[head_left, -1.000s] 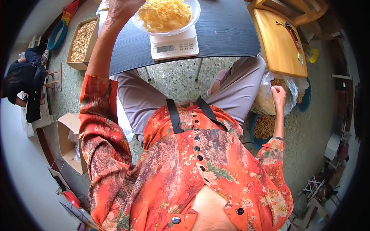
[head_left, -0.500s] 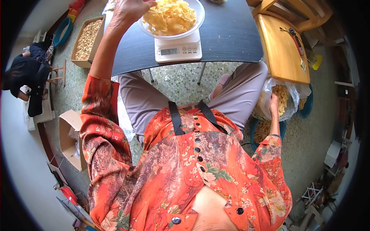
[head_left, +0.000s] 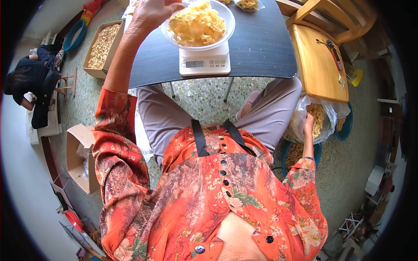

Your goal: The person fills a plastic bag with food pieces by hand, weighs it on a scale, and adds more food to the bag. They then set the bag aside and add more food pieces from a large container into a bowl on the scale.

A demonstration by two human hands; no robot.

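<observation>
- Left hand (head_left: 154, 13) raised at the rim of the white bowl (head_left: 230, 27). Fingers curled; can't tell if the grip is on the rim, on chips, or on nothing.
- Bowl sits on the scale (head_left: 204, 63), on the dark surface (head_left: 261, 48).
- Yellow chips (head_left: 198, 28) are heaped high in the bowl.
- Right hand (head_left: 309, 124) is down in the plastic bag (head_left: 300, 115) beside the knee, fingers among the loose chips (head_left: 318, 117); grip hidden, can't tell.
- Progress, as a judgement: bowl looks nearly full and the scale display is lit but unreadable. Plenty left in the bag, so the portion is likely near done but not the bagful.
- Another person (head_left: 30, 82) sits far left, apart.
</observation>
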